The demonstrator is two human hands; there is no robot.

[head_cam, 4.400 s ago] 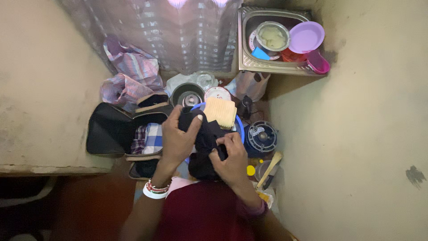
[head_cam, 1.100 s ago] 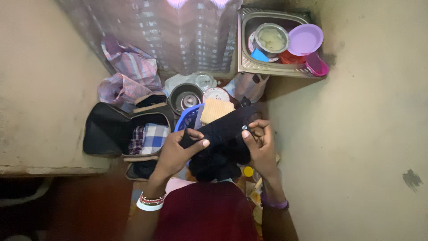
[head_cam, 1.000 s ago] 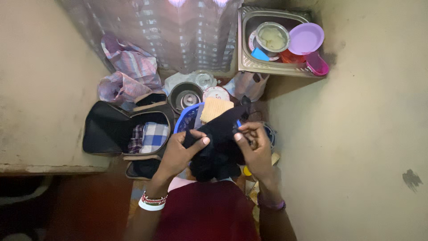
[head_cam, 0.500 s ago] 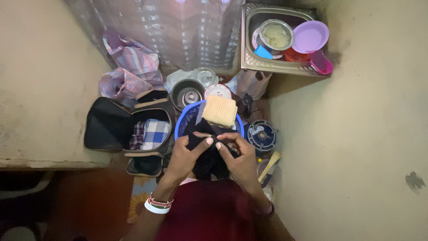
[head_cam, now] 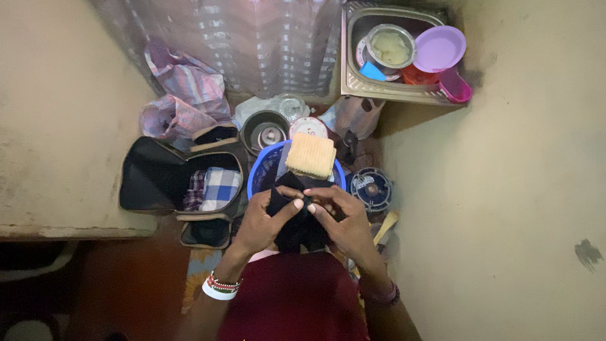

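Both hands gripped one black garment (head_cam: 302, 226) over the person's lap: left hand (head_cam: 265, 221) and right hand (head_cam: 344, 220) pinched its upper edge together, seemingly to fold it. At twelve o'clock sat a blue basin (head_cam: 260, 173) bearing a tan folded cloth (head_cam: 310, 155); at nine, an open black bag (head_cam: 170, 183). Dim narrow floor, steel sink (head_cam: 353, 82) at one o'clock.

I see plain beige walls (head_cam: 505, 208) at left and right, a patterned curtain (head_cam: 252, 44) at the top edge, a steel sink (head_cam: 353, 69) top right, reddish floor (head_cam: 145, 271) below. Lighting is dim.
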